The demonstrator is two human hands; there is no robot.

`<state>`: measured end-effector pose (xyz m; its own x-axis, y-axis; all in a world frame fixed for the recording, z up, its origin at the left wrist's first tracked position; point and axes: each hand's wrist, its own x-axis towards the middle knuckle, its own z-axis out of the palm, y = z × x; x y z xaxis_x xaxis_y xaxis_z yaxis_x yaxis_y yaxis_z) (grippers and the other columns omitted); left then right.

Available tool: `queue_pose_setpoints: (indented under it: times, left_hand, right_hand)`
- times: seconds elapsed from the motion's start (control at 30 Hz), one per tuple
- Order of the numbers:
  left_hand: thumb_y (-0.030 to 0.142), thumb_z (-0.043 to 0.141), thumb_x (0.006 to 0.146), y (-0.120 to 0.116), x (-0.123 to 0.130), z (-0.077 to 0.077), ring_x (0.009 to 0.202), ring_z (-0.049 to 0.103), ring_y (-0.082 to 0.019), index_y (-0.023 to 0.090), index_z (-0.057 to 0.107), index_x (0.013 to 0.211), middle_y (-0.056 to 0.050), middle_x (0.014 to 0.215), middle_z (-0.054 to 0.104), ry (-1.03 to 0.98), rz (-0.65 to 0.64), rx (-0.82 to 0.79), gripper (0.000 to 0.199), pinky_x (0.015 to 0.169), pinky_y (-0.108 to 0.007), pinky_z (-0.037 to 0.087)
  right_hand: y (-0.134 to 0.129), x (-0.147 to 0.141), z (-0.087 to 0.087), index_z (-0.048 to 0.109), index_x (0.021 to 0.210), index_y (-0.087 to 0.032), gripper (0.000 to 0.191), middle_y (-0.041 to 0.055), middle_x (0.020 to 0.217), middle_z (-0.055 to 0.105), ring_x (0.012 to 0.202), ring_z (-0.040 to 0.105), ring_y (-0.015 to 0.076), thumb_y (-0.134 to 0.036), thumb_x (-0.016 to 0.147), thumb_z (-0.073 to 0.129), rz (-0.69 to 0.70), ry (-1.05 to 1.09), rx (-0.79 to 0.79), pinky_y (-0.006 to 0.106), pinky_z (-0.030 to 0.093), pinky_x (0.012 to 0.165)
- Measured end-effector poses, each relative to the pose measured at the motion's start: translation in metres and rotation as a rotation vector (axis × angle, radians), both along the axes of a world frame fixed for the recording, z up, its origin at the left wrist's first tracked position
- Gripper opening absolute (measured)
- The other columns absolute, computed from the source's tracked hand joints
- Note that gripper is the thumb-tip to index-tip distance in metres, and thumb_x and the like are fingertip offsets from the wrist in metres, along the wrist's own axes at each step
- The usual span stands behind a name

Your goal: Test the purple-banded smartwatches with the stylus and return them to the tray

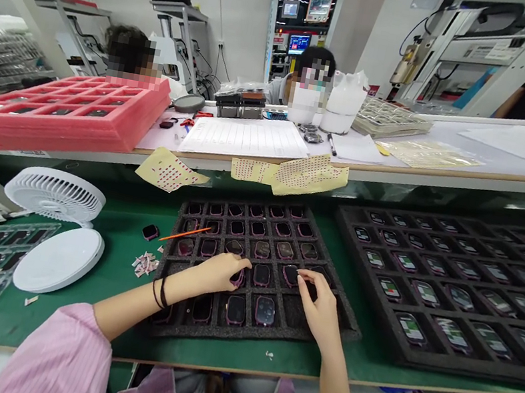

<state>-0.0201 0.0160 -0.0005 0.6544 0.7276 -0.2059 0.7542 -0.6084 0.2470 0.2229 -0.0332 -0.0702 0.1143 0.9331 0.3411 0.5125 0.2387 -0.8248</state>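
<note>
Showing in the head view, the right grip (323, 310) pinches the edge of a dark-faced watch (289, 274) toward the right of the foam tray (238, 334). The left grip (217, 274) covers a second watch (238, 279) mid-tray; closure undeterminable. Likely light, rigid, slippery-faced, scratch-prone; best held by side edges.

Blk tray (228, 336): matt foam, rough. Watch units (261, 275): glossy, glass-like faces. Pink tray (49, 137): matt foam. Fan base (59, 259): wht plastic, smooth. Benchtop (234, 359): grn, smooth. Sleeve (62, 351): cloth, matt.
</note>
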Motion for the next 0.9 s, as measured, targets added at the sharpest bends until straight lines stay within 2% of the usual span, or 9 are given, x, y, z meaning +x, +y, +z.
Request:
queue_pose_setpoints:
  times: [0.2, 0.3, 0.43, 0.57, 0.67, 0.77, 0.83, 0.9]
  left_hand:
    - [0.017, 0.069, 0.068, 0.007, 0.002, 0.024, 0.094, 0.067, -0.026, 0.017, 0.061, 0.115, -0.009, 0.106, 0.071, -0.067, 0.066, -0.014, 0.048, 0.082, -0.031, 0.05]
    - [0.018, 0.069, 0.07, 0.012, 0.017, 0.032, 0.097, 0.067, -0.025, 0.018, 0.062, 0.113, -0.008, 0.107, 0.07, -0.126, 0.005, 0.028, 0.044, 0.085, -0.03, 0.049]
    - [0.017, 0.07, 0.07, 0.018, 0.046, 0.026, 0.093, 0.067, -0.024, 0.016, 0.063, 0.109, -0.01, 0.104, 0.07, -0.004, -0.115, 0.033, 0.039, 0.08, -0.027, 0.05]
    - [0.013, 0.073, 0.064, 0.022, 0.061, 0.011, 0.089, 0.067, -0.03, 0.01, 0.057, 0.116, -0.016, 0.098, 0.07, 0.08, -0.122, 0.044, 0.055, 0.072, -0.032, 0.052]
    - [0.013, 0.073, 0.063, 0.025, 0.059, 0.005, 0.092, 0.066, -0.033, 0.011, 0.053, 0.122, -0.017, 0.099, 0.07, 0.081, -0.127, 0.066, 0.063, 0.072, -0.036, 0.052]
    - [0.019, 0.072, 0.065, 0.022, 0.051, 0.005, 0.09, 0.066, -0.029, 0.016, 0.053, 0.12, -0.012, 0.099, 0.069, 0.012, -0.107, 0.067, 0.058, 0.074, -0.033, 0.052]
    - [0.02, 0.069, 0.068, 0.014, 0.043, 0.008, 0.09, 0.065, -0.025, 0.017, 0.053, 0.117, -0.01, 0.1, 0.068, -0.076, -0.061, 0.09, 0.052, 0.076, -0.031, 0.051]
    - [0.019, 0.065, 0.072, -0.001, 0.034, 0.012, 0.091, 0.063, -0.024, 0.017, 0.051, 0.117, -0.009, 0.1, 0.066, -0.162, -0.017, 0.136, 0.047, 0.078, -0.031, 0.051]
  right_hand:
    - [0.0, 0.0, 0.0, 0.058, 0.097, -0.021, 0.022, 0.009, 0.096, 0.064, 0.09, 0.062, 0.0239, -0.038, 0.093, 0.046, -0.001, 0.012, 0.008, 0.039, 0.049, 0.082]
    - [0.001, 0.0, 0.0, 0.059, 0.096, -0.02, 0.022, 0.0092, 0.097, 0.064, 0.092, 0.062, 0.0243, -0.038, 0.093, 0.046, 0.0, 0.015, 0.021, 0.039, 0.049, 0.082]
    - [0.0, 0.0, -0.001, 0.059, 0.097, -0.02, 0.022, 0.0089, 0.096, 0.064, 0.09, 0.062, 0.0237, -0.038, 0.093, 0.047, -0.015, 0.021, 0.03, 0.038, 0.049, 0.082]
    - [0.0, -0.001, 0.0, 0.059, 0.096, -0.02, 0.021, 0.0087, 0.096, 0.064, 0.09, 0.062, 0.0232, -0.036, 0.093, 0.046, -0.017, 0.024, 0.043, 0.039, 0.049, 0.083]
    - [0.0, -0.001, 0.002, 0.06, 0.095, -0.02, 0.021, 0.0088, 0.095, 0.064, 0.091, 0.062, 0.0235, -0.036, 0.093, 0.047, -0.027, 0.04, 0.059, 0.04, 0.048, 0.084]
    - [-0.004, -0.007, 0.005, 0.061, 0.095, -0.02, 0.022, 0.0094, 0.097, 0.064, 0.094, 0.061, 0.0241, -0.038, 0.092, 0.048, -0.075, 0.124, 0.077, 0.043, 0.047, 0.088]
    - [-0.008, -0.018, 0.007, 0.06, 0.102, -0.021, 0.024, 0.0106, 0.105, 0.063, 0.099, 0.061, 0.0244, -0.04, 0.091, 0.05, -0.058, 0.253, 0.031, 0.043, 0.047, 0.091]
    - [-0.013, -0.036, 0.008, 0.054, 0.119, -0.023, 0.034, 0.0113, 0.119, 0.059, 0.106, 0.06, 0.0242, -0.042, 0.09, 0.052, 0.044, 0.39, -0.085, 0.042, 0.048, 0.093]
